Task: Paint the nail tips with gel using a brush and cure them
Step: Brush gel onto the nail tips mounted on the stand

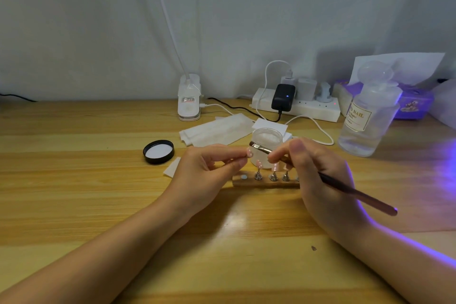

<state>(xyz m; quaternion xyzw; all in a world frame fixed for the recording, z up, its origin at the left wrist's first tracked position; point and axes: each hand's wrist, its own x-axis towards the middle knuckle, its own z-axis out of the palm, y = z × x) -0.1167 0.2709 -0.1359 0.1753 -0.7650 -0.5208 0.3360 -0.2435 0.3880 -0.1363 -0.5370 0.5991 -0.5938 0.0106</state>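
My left hand (pixel 209 168) pinches a small pink nail tip (pixel 249 153) between thumb and fingers, just above the table. My right hand (pixel 318 175) grips a dark-handled brush (pixel 345 189); its flat bristle end (pixel 255 145) rests right by the held tip. Below them a wooden holder bar (pixel 266 182) carries metal stands (pixel 273 176) with more pink tips (pixel 259 163). The holder's leftmost magnet spot stands bare. An open clear jar of gel (pixel 267 140) sits just behind the hands.
The jar's black lid (pixel 159 151) lies upturned at left. White wipes (pixel 217 128) lie behind, a clip lamp base (pixel 189 101) and a power strip (pixel 296 103) with cables at the back. A clear bottle (pixel 367 116) stands right; violet light glows from the right edge.
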